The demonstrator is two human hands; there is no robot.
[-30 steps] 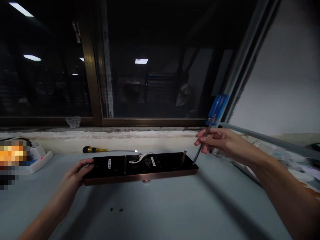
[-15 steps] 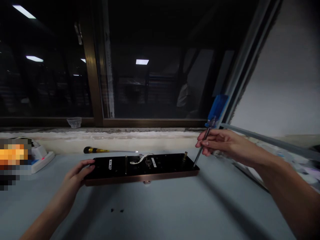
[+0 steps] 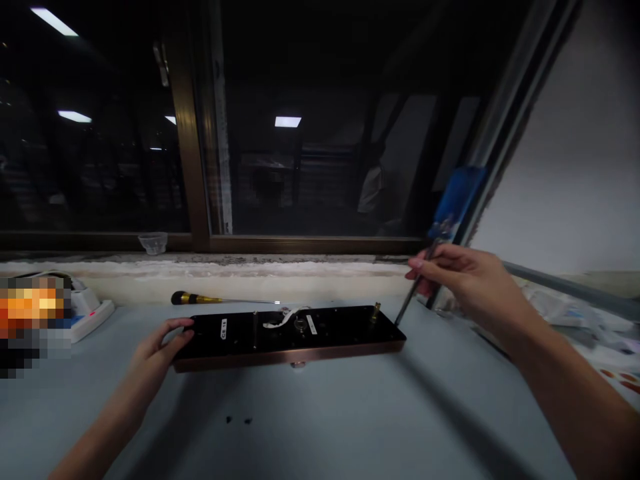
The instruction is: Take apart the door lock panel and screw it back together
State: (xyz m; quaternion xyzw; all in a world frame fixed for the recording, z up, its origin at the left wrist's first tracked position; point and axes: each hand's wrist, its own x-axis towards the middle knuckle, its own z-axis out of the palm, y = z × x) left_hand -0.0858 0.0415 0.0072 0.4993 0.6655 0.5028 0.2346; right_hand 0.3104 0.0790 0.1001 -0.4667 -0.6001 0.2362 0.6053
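Tipped further to the right since the earlier frame, the blue-handled screwdriver (image 3: 457, 197) has risen a little with the right hand (image 3: 465, 280); the left hand (image 3: 151, 357) shows no clear shift against the black panel (image 3: 345, 330). One dark window (image 3: 320, 187) fills the upper view, and below it one pale counter (image 3: 325, 427) carries the work. One such panel, long and copper-sided, lies on the counter between the two hands, fittings upward, presumably so they can be reached from above. Right hand's grip is pinched around the screwdriver's shaft (image 3: 407, 303), probably for fine guidance; the low end is at the panel's right edge, though whether it touches I cannot tell. Left hand's grip rests over the opposite end, likely to stop sliding; whether it clasps I cannot tell. One power strip (image 3: 95, 320) sits far left. Screwdrivers number two: a yellow-and-black screwdriver (image 3: 213, 299) lies behind the panel, perhaps out of the hands' way. One clear cup (image 3: 153, 243) stands on the sill (image 3: 300, 270). On the panel are two metal posts (image 3: 376, 313), one strand of white wiring (image 3: 275, 325) and two white labels (image 3: 223, 329). Smallest are two dark bits (image 3: 248, 421) near each other on the counter, too small to identify.
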